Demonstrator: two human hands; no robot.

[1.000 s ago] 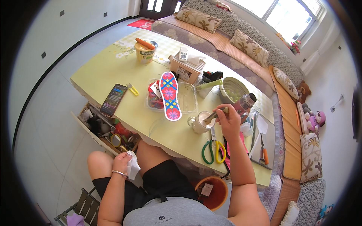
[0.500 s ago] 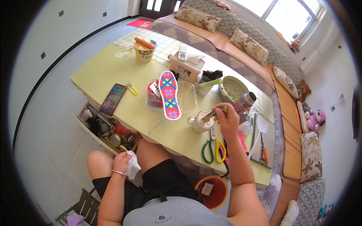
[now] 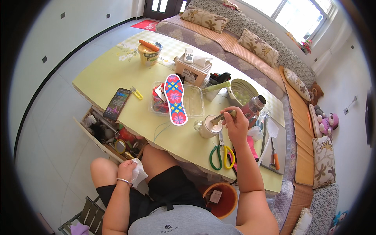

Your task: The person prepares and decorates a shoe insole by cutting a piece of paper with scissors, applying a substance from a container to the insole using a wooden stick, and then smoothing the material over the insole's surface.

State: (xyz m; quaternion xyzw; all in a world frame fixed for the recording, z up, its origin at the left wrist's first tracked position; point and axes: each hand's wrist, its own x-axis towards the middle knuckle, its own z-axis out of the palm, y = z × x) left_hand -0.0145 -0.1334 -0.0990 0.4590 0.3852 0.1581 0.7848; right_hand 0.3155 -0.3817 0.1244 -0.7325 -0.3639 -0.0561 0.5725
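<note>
My right hand (image 3: 237, 124) is closed on an olive-green-handled stirring utensil (image 3: 224, 116). Its lower end dips into a glass mug (image 3: 205, 129) of pale, creamy liquid, so the tip's shape is hidden. The mug stands near the table's front edge. Over my left thigh, my left hand (image 3: 126, 169) is closed around a crumpled white tissue (image 3: 138, 173). Just in front of the mug lie scissors (image 3: 221, 150) with one green and one yellow handle. Behind the mug leans a dark-capped thermos bottle (image 3: 252, 107).
A patterned insole (image 3: 175, 100) rests on a clear plastic box (image 3: 196, 98). Left of it are a phone (image 3: 116, 103) and yellow cutter (image 3: 137, 93). An open drawer (image 3: 98, 145) juts out by my knee. A colander (image 3: 241, 94), spatula (image 3: 270, 135) and bin (image 3: 229, 209) are also around.
</note>
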